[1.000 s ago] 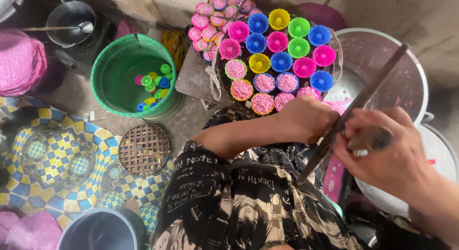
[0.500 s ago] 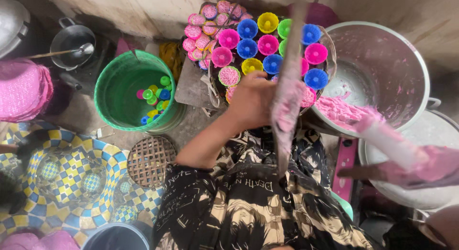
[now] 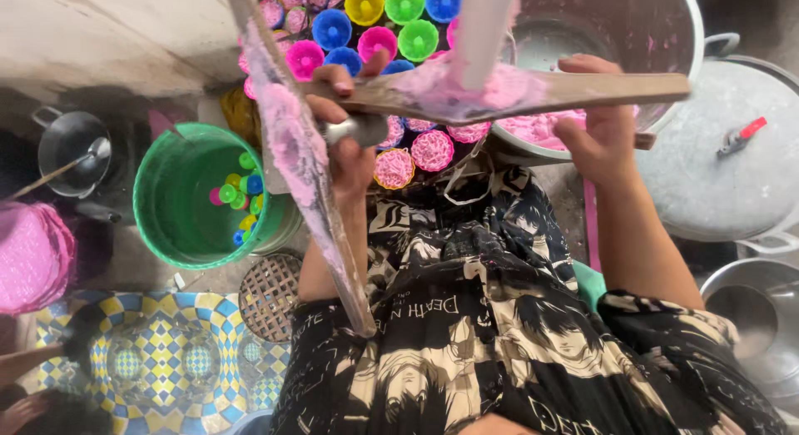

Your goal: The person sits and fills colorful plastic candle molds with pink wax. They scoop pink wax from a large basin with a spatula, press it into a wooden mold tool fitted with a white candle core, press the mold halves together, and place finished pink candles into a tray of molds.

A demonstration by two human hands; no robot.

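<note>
My left hand [image 3: 348,144] grips a small metal cylinder [image 3: 358,129] at the left end of a flat wooden bar [image 3: 599,89]. Holding the bar's right part from below is my right hand [image 3: 598,131]. Pink dough [image 3: 466,89] is smeared over the bar's middle, and a blurred white rod [image 3: 483,23] rises from it toward the camera. From the top, a long wooden stick [image 3: 304,169] coated in pink dough slants down across my left arm. Below the hands, small coloured cups [image 3: 379,39] fill a tray; some nearer ones [image 3: 433,149] hold pink strands.
A big metal pot [image 3: 657,27] with pink dough sits behind the bar. A grey lid [image 3: 724,185] with a red-handled tool [image 3: 741,138] lies right. Left are a green bucket [image 3: 179,227] of small cups, a small pot with spoon [image 3: 71,152] and a round woven mat [image 3: 270,293].
Both hands have come up close to the camera with the wooden bar now held level between them. The dough-coated stick has swung to the left.
</note>
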